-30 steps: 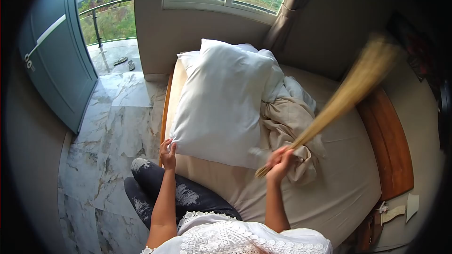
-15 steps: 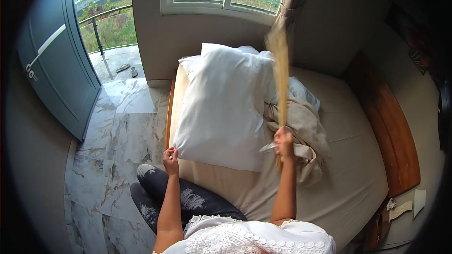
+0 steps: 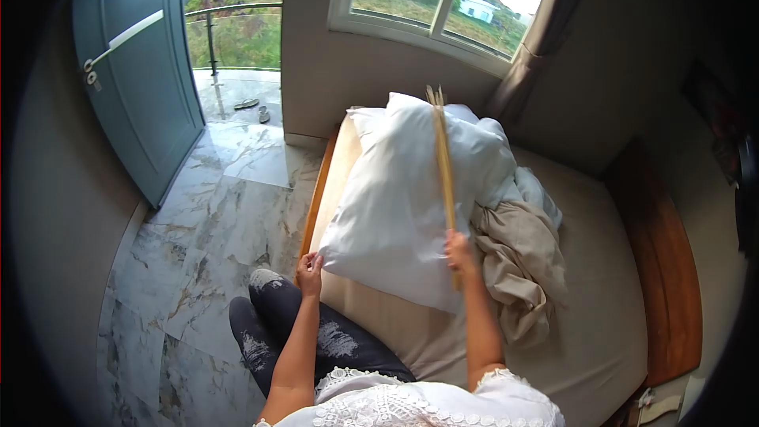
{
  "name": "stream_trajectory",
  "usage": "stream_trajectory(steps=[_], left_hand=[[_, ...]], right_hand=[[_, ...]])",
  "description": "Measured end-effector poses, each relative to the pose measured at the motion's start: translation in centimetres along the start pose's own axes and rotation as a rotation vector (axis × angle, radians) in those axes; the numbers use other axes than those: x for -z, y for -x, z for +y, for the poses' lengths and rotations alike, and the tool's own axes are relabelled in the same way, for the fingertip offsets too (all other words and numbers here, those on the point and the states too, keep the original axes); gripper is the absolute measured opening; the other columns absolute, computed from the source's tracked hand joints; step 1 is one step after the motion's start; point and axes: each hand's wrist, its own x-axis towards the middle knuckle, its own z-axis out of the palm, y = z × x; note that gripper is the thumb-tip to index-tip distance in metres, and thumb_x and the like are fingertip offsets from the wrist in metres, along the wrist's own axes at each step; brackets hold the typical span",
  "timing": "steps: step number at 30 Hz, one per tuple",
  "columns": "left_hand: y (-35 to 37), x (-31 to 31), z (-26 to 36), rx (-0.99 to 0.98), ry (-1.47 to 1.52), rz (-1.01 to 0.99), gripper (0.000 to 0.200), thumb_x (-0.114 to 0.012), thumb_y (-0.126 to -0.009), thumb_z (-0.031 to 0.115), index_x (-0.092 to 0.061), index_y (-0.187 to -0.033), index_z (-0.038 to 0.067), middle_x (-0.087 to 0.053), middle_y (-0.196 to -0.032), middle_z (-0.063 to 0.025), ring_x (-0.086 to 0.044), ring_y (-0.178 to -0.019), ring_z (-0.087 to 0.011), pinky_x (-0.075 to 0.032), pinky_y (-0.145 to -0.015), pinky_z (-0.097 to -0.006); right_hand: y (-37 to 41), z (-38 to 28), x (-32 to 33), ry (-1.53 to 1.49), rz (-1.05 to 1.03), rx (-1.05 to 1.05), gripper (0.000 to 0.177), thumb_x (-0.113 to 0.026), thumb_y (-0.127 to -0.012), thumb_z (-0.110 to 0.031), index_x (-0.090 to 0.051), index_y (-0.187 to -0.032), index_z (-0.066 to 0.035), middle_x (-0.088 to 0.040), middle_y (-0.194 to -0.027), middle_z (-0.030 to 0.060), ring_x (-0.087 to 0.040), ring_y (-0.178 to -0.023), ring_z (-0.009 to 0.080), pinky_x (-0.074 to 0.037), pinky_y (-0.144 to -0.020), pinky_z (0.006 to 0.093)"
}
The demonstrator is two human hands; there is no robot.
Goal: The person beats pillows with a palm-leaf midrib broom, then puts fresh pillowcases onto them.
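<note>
- Marbled floor [image 3: 205,237] covers the left of the frame; grey door [image 3: 138,71] stands ajar at upper left.
- Beyond the doorway: pair of sandals [image 3: 247,103] and a railing [image 3: 237,9]. Window [image 3: 443,0] at upper centre, curtain [image 3: 545,32] gathered at its right.
- Bed [image 3: 601,324] spans centre to right; wooden headboard [image 3: 672,269] at far right.
- White pillow [image 3: 379,198] on the bed, centre of frame. Left hand [image 3: 310,270] pinches its lower-left corner between thumb and fingers.
- Right hand [image 3: 458,253], slightly blurred, is wrapped around the broom [image 3: 440,142]; bristles point to the top of the frame.
- Broom crosses in front of the pillow, hiding a strip of it; contact cannot be told.
- Crumpled beige cloth [image 3: 518,253] sits just right of the pillow, white bedding [image 3: 490,150] above it. Person's legs [image 3: 348,344] overlap the bed's edge at lower centre.
</note>
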Motion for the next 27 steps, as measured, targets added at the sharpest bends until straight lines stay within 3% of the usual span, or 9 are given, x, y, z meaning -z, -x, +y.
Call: stream_trajectory(steps=[1,6,9,11,13,14,17,23,27], left_hand=[[0.3,0.2,-0.2,0.026,0.085,0.017,0.013,-0.06,-0.078,0.015,-0.059,-0.083,0.003,-0.06,-0.072,-0.0038,-0.056,-0.068,-0.0109,-0.045,-0.063,-0.0224],[-0.2,0.0,-0.8,0.09,0.14,0.081,0.01,-0.057,-0.079,0.011,-0.056,-0.076,0.002,-0.057,-0.07,-0.0031,-0.054,-0.065,-0.0106,-0.043,-0.059,-0.0228],[-0.4,-0.1,-0.9,0.024,0.059,0.143,0.01,-0.058,-0.077,0.01,-0.055,-0.074,0.002,-0.056,-0.07,-0.0047,-0.053,-0.065,-0.0134,-0.042,-0.06,-0.0255],[-0.4,-0.1,-0.6,0.008,0.013,0.164,0.01,-0.059,-0.076,0.01,-0.055,-0.073,0.002,-0.056,-0.07,-0.0061,-0.054,-0.066,-0.0153,-0.042,-0.061,-0.0269],[0.2,0.5,-0.1,-0.002,-0.046,0.198,0.01,-0.06,-0.074,0.011,-0.055,-0.072,0.002,-0.056,-0.07,-0.007,-0.054,-0.065,-0.0168,-0.042,-0.062,-0.0276],[0.3,0.6,0.6,-0.01,-0.074,0.221,0.011,-0.06,-0.074,0.011,-0.055,-0.071,0.002,-0.055,-0.07,-0.0072,-0.054,-0.065,-0.0173,-0.042,-0.061,-0.0275],[-0.8,0.2,1.0,-0.017,-0.054,0.25,0.01,-0.06,-0.073,0.009,-0.054,-0.07,0.002,-0.055,-0.071,-0.0073,-0.053,-0.064,-0.0173,-0.042,-0.062,-0.0269],[-0.1,0.4,0.3,0.108,0.132,0.22,0.01,-0.06,-0.073,0.01,-0.054,-0.07,0.002,-0.055,-0.072,-0.006,-0.052,-0.065,-0.0144,-0.041,-0.062,-0.0254],[-0.2,0.3,0.1,0.071,0.055,0.237,0.01,-0.059,-0.073,0.01,-0.054,-0.07,0.003,-0.054,-0.07,-0.0059,-0.052,-0.064,-0.0144,-0.041,-0.062,-0.0259]], right_hand=[[2.5,-5.4,4.1,-0.346,-0.144,-0.165,0.038,-0.037,-0.087,-0.048,-0.042,-0.067,-0.016,-0.036,-0.048,-0.0067,-0.03,-0.03,0.0033,-0.024,-0.025,0.0192],[9.1,-18.1,12.5,-0.686,0.312,0.45,0.036,-0.036,-0.09,-0.042,-0.037,-0.071,-0.011,-0.027,-0.053,-0.0045,-0.024,-0.039,0.0037,-0.021,-0.03,0.0195],[9.4,-18.2,8.8,-0.779,0.793,0.805,0.036,-0.033,-0.091,-0.038,-0.035,-0.073,-0.008,-0.029,-0.055,-0.0019,-0.027,-0.041,0.0031,-0.023,-0.032,0.0193],[6.6,-10.8,2.3,-0.537,1.002,0.707,0.034,-0.031,-0.092,-0.034,-0.038,-0.075,-0.005,-0.037,-0.059,0.003,-0.04,-0.046,0.0115,-0.037,-0.041,0.0254],[6.7,-2.6,-4.2,0.155,0.414,0.342,0.035,-0.031,-0.092,-0.03,-0.044,-0.077,-0.001,-0.048,-0.068,0.0111,-0.05,-0.071,0.0327,-0.041,-0.071,0.0423],[5.6,6.1,-8.3,0.461,0.235,0.358,0.035,-0.032,-0.092,-0.032,-0.044,-0.074,-0.004,-0.046,-0.061,0.0068,-0.05,-0.057,0.0233,-0.043,-0.054,0.035],[11.2,-5.9,-2.5,-0.366,-0.287,-0.281,0.034,-0.033,-0.092,-0.034,-0.042,-0.072,-0.008,-0.04,-0.053,0.0003,-0.041,-0.041,0.0108,-0.034,-0.035,0.025],[14.1,-19.4,7.5,-0.809,0.487,0.547,0.037,-0.036,-0.089,-0.045,-0.039,-0.074,-0.011,-0.027,-0.055,-0.0044,-0.024,-0.043,0.0041,-0.022,-0.034,0.018],[12.4,-12.2,0.3,-0.748,0.832,0.824,0.036,-0.032,-0.091,-0.041,-0.035,-0.073,-0.01,-0.031,-0.058,-0.0006,-0.03,-0.045,0.0068,-0.025,-0.037,0.0192]])
